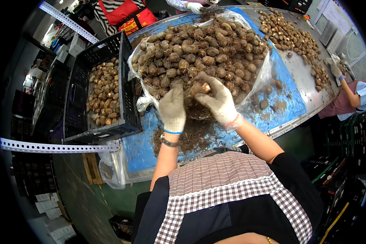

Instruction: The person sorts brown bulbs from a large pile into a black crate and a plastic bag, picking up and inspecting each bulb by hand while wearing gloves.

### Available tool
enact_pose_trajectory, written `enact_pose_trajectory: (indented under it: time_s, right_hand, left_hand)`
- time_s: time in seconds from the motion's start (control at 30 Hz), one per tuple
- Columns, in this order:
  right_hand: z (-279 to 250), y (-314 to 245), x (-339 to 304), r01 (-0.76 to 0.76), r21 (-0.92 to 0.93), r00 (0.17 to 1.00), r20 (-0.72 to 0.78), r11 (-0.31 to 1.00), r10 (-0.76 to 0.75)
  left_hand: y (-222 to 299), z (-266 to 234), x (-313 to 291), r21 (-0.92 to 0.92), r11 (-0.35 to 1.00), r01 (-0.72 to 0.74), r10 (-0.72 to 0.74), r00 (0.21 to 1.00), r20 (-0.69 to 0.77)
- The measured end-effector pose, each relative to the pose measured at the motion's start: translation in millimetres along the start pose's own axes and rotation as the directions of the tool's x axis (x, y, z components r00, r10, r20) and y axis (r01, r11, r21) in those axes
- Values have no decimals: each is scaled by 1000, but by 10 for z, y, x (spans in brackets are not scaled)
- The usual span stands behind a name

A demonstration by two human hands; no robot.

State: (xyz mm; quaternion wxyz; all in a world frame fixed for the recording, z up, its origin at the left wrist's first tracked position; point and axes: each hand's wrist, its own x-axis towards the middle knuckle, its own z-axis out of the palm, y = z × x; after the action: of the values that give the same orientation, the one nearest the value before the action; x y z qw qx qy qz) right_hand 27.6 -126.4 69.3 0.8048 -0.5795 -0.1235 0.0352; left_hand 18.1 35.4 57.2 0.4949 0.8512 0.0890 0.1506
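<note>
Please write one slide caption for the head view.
Gloved right hand holds a brown tuber by a large tuber heap; left hand nearby.

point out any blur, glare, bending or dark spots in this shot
In the head view, the white perforated strip bows near the rim and the corners go black; in the head view, the left grip looks slightly smeared; in the head view, the steel tabletop has a pale sheen, while the green floor is dim.

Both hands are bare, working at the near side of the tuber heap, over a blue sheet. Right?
Not bare: the head view shows the left hand and right hand in pale gloves, at the tuber heap over a blue sheet.
</note>
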Motion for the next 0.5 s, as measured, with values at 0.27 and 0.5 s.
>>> enact_pose_trajectory:
  time_s: [0.27,0.5]
  right_hand:
    - [-42,44,60,331,-562,943,165,758,-289]
    - [-100,164,-65,140,-368,984,152,919,-89]
  left_hand:
    - [312,73,-64,-409,876,-254,297,954,46]
    - [166,89,-128,-463,862,-207,203,977,-58]
